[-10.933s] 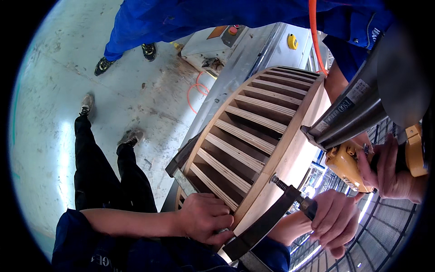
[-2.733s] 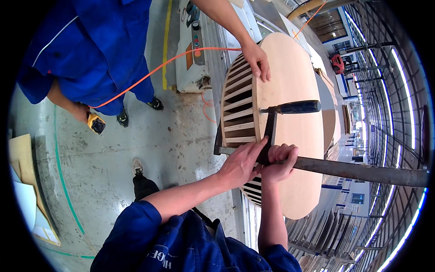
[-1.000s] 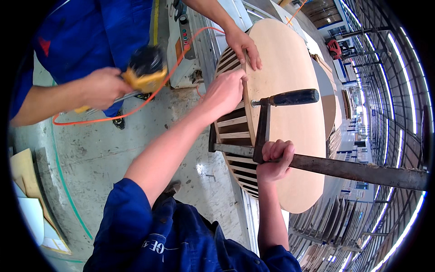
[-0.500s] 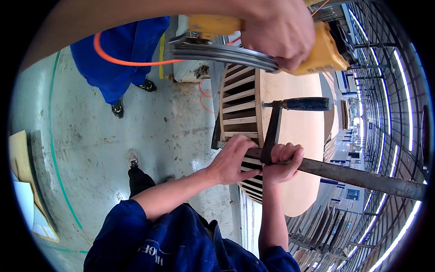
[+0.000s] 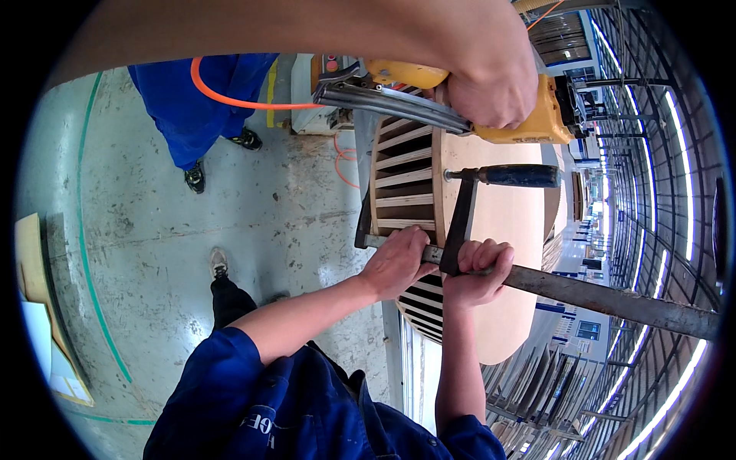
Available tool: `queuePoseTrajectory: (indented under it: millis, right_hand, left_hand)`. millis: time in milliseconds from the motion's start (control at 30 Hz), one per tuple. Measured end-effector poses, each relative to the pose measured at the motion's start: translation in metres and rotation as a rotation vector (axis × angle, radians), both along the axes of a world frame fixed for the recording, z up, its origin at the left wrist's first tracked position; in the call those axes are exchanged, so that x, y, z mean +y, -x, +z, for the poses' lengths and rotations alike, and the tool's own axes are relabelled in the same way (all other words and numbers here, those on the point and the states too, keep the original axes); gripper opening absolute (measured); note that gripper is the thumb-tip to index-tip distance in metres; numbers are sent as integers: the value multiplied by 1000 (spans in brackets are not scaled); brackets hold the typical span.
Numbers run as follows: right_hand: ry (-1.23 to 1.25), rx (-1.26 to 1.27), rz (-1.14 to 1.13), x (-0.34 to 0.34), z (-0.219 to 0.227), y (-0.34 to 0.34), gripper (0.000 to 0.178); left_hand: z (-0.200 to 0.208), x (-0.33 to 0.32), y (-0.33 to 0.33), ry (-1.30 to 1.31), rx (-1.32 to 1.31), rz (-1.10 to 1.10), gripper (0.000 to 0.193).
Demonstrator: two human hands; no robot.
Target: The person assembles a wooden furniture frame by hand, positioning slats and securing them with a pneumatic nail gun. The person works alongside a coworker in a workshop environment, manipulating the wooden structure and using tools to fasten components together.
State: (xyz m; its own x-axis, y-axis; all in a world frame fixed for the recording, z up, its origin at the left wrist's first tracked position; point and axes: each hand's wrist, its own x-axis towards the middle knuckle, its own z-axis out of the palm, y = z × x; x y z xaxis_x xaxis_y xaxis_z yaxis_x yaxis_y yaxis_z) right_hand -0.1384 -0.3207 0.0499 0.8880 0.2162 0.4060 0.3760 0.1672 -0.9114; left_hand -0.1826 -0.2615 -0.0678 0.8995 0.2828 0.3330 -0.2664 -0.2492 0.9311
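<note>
A long steel bar clamp [image 5: 606,295] crosses a curved wooden frame with several slats [image 5: 404,178]. My left hand [image 5: 392,264] curls over its rail at the frame's edge. Beside the clamp's dark sliding arm, my right hand [image 5: 481,274] closes in a fist round the rail. The clamp's screw, with a dark blue handle [image 5: 521,175], stands over a pale rounded wooden panel [image 5: 502,230] and bears near the frame's rib. Above, a co-worker's hand [image 5: 494,92] grips a yellow nail gun [image 5: 529,123], its long dark magazine [image 5: 391,106] angled across the slats.
An orange air hose [image 5: 253,106] loops from the nail gun past the co-worker's blue trousers [image 5: 199,107]. A pale machine cabinet [image 5: 310,119] stands behind the frame. Boards [image 5: 38,291] lean at far left, and several sheets [image 5: 537,391] are racked at lower right.
The co-worker's nail gun has come lower and slightly left, toward the slatted frame. My left thumb has drawn in to the rail. My right hand and the clamp have hardly moved.
</note>
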Motion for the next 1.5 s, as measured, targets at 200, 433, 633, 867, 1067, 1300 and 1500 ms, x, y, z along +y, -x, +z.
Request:
queuePoseTrajectory:
  millis: [200, 433, 633, 867, 1067, 1300, 1500]
  right_hand:
    - [-9, -3, -9, 0, -1, 0, 44]
    - [0, -8, -15, 2, -1, 0, 46]
    - [6, -4, -18, 1, 1, 1, 46]
    - [2, -10, 1, 1, -1, 0, 45]
    - [-4, -5, 0, 0, 0, 0, 44]
    - [-1, -12, -13, 1, 0, 1, 44]
    - [-6, -8, -9, 3, 1, 1, 44]
  left_hand:
    - [-1, 0, 1, -21, -14, 19, 50]
    - [-2, -1, 1, -29, -23, 43, 51]
    - [0, -2, 1, -34, -27, 40, 50]
    - [0, 0, 1, -29, -20, 30, 47]
    - [1, 1, 1, -21, -9, 22, 46]
    - [1, 1, 1, -12, -16, 29, 47]
    - [1, 0, 1, -18, -11, 34, 47]
